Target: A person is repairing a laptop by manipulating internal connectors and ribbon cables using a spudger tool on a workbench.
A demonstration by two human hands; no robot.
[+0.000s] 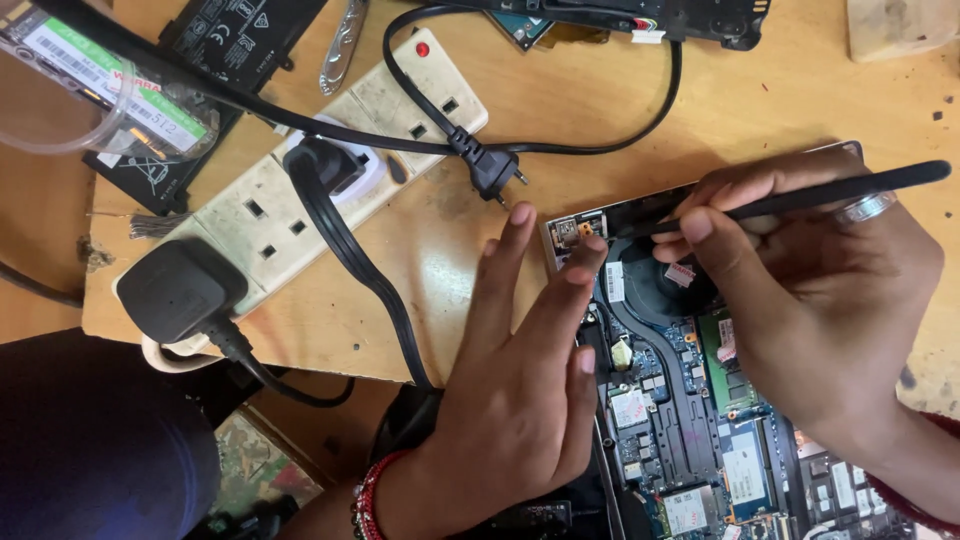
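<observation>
**Thin black tool held over an opened laptop**

Wooden surface (560, 110) carried an opened laptop (700, 420) at lower right. Right hand (820, 290) had its fingers closed on a slim black tool (800, 197), whose long axis ran nearly level, tip pointing left toward the round fan (650, 285). Left hand (520, 390) lay flat, fingers spread, on the laptop's left edge. A green-and-white labelled package (110, 85) sat upper left, beside a cream power strip (300, 190).

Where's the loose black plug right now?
The loose black plug lies unplugged on the wooden table, centre of the head view, between the white power strip and the left hand.
</observation>
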